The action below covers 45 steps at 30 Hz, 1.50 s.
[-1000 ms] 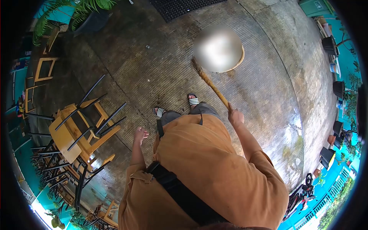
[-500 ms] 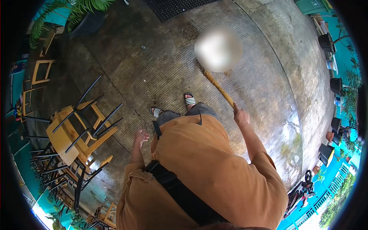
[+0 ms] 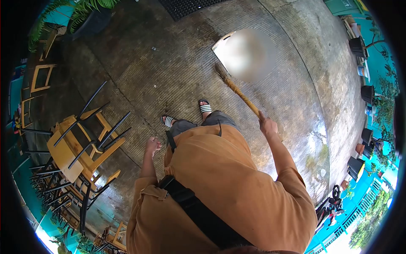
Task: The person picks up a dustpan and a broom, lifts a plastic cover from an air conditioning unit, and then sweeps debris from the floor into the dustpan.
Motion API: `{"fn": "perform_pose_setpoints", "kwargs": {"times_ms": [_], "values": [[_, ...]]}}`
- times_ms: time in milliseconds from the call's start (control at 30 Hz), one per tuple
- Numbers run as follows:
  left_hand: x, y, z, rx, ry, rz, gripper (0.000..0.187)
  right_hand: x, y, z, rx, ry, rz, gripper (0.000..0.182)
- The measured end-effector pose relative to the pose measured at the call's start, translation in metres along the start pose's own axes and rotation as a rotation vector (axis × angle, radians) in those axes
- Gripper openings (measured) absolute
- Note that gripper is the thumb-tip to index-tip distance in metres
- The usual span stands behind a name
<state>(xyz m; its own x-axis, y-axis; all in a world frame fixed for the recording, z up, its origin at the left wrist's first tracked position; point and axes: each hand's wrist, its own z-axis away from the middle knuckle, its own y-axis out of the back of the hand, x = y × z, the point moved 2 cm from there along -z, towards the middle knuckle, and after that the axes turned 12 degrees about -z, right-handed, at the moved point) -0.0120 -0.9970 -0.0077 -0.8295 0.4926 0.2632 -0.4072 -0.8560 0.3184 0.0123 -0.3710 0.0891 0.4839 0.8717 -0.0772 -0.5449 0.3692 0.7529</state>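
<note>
My right hand (image 3: 268, 125) grips the top of a yellow-wrapped broom handle (image 3: 243, 98). The handle slants down to the left, and its brown bristles (image 3: 220, 71) meet the concrete floor beside a pale dustpan (image 3: 223, 43) that is partly blurred out. My left hand (image 3: 152, 146) hangs at my side with the fingers curled and nothing in it. My feet in striped sandals (image 3: 204, 107) stand just behind the bristles.
Wooden chairs with black legs (image 3: 80, 139) are stacked upside down at the left. A potted fern (image 3: 84, 17) and a black floor mat (image 3: 190, 6) lie at the top. Dark pots (image 3: 357, 167) and a parked motorbike (image 3: 332, 205) line the teal wall at the right.
The broom head has swung slightly left and nearer to me, and my right hand has shifted a little to the right. The dustpan's pale edge has come into sight.
</note>
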Motion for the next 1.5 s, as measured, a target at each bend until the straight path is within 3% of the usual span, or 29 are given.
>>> {"fn": "perform_pose_setpoints", "kwargs": {"times_ms": [233, 367, 500, 733, 900, 967, 1100, 1133, 1167, 1200, 1267, 1333, 1367, 1433, 1500], "values": [[0.010, -0.002, 0.006, 0.026, -0.021, 0.048, 0.022, 0.026, 0.004, 0.052, 0.110, -0.026, -0.117, 0.052], [0.006, -0.005, 0.007, 0.017, 0.005, -0.012, 0.022, 0.045, 0.027, 0.071, 0.105, 0.019, -0.017, 0.053], [-0.001, -0.007, 0.003, -0.027, 0.017, -0.018, 0.024, 0.048, 0.039, 0.040, -0.002, 0.024, 0.104, 0.048], [0.006, -0.002, 0.011, 0.032, -0.012, 0.035, 0.026, 0.052, 0.059, 0.041, 0.144, -0.016, -0.010, 0.048], [-0.020, -0.006, 0.010, 0.090, -0.012, 0.075, 0.027, -0.021, 0.077, 0.030, 0.122, 0.114, -0.019, 0.050], [-0.033, -0.006, 0.012, 0.068, -0.038, 0.115, 0.026, -0.073, 0.067, 0.017, 0.083, 0.259, 0.010, 0.047], [-0.056, 0.000, 0.033, 0.109, -0.002, 0.187, 0.025, -0.188, 0.018, -0.016, -0.049, 0.501, -0.121, 0.024], [-0.069, 0.001, 0.036, 0.119, 0.008, 0.197, 0.025, -0.225, 0.010, -0.016, -0.183, 0.456, -0.180, 0.029], [-0.084, 0.000, 0.037, 0.139, 0.024, 0.232, 0.025, -0.241, -0.040, -0.046, -0.275, 0.496, -0.189, 0.033], [-0.097, -0.001, 0.040, 0.159, 0.037, 0.267, 0.025, -0.290, -0.031, -0.031, -0.465, 0.534, -0.105, 0.041], [-0.115, -0.004, 0.057, 0.159, 0.065, 0.267, 0.026, -0.366, -0.018, -0.006, -0.783, 0.321, -0.186, 0.051], [-0.131, -0.006, 0.070, 0.155, 0.082, 0.263, 0.027, -0.404, -0.057, -0.014, -0.716, 0.549, -0.210, 0.058], [-0.144, -0.010, 0.076, 0.158, 0.111, 0.296, 0.028, -0.408, -0.082, -0.023, -0.716, 0.549, -0.205, 0.058], [-0.162, -0.017, 0.084, 0.154, 0.143, 0.340, 0.029, -0.412, -0.126, -0.040, -0.452, 0.722, -0.032, 0.055], [-0.181, -0.025, 0.086, 0.150, 0.195, 0.414, 0.028, -0.376, -0.125, -0.065, -0.454, 0.670, -0.179, 0.053]]}}
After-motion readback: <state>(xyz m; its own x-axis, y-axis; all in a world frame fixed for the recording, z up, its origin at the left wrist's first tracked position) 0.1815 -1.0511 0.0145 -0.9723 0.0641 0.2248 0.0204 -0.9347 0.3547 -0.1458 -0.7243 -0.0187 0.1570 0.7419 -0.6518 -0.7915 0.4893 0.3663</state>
